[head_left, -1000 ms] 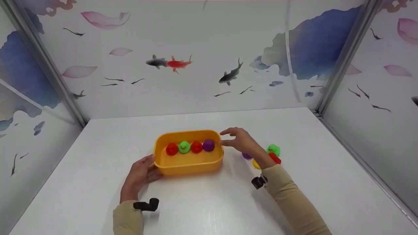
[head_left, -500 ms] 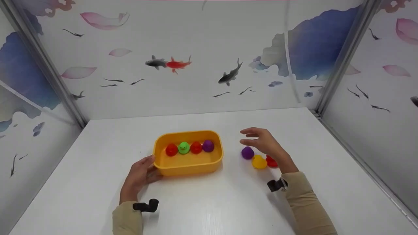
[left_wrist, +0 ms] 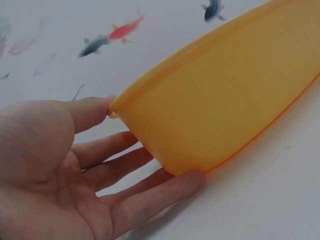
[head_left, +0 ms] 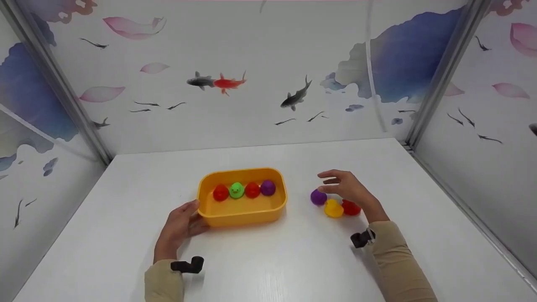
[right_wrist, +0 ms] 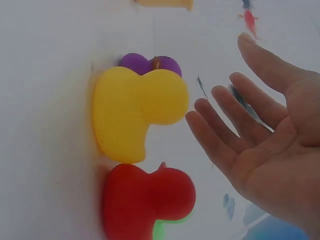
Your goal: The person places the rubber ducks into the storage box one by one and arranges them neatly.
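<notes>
- The yellow tub [head_left: 242,212], a shallow round-cornered plastic box, sits mid-table holding four toy ducks in a row: red, green, red, purple.
- The left hand [head_left: 179,226] rests straight-fingered against its left end.
- The right hand [head_left: 348,188] hovers relaxed, holding nothing, over the purple duck [head_left: 318,197], yellow duck [head_left: 333,208] and red duck [head_left: 350,207].

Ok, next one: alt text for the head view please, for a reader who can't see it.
A person's left hand rests against the corner of a yellow tub holding four toy ducks in a row, while the open right hand hovers over purple, yellow and red ducks on the white table.
</notes>
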Demonstrator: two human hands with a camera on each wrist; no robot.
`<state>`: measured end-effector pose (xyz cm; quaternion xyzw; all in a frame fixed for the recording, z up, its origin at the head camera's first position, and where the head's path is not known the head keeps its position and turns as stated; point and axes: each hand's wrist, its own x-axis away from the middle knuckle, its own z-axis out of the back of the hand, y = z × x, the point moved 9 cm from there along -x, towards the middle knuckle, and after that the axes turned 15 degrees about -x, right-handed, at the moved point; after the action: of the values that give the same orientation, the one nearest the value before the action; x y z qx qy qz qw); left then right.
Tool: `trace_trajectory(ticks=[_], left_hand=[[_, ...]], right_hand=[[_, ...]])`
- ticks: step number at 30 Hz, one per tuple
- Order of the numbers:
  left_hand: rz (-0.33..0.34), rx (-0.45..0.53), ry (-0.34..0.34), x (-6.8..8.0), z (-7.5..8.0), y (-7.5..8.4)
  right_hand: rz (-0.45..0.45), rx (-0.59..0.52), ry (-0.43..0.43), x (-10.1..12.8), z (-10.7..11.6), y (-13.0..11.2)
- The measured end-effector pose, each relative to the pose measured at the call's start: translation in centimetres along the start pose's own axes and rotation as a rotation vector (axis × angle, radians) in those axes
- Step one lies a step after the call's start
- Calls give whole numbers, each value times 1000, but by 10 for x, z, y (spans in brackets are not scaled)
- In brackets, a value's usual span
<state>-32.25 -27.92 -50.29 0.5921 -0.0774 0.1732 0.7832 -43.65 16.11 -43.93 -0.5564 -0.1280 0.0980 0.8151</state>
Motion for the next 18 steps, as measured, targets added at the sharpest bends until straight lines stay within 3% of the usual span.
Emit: trace_trajectory(ticks=[18], left_hand=[[-19,13,-11,2,-1,2]], right_hand=[[-74,63,-19,-5,-4,22]])
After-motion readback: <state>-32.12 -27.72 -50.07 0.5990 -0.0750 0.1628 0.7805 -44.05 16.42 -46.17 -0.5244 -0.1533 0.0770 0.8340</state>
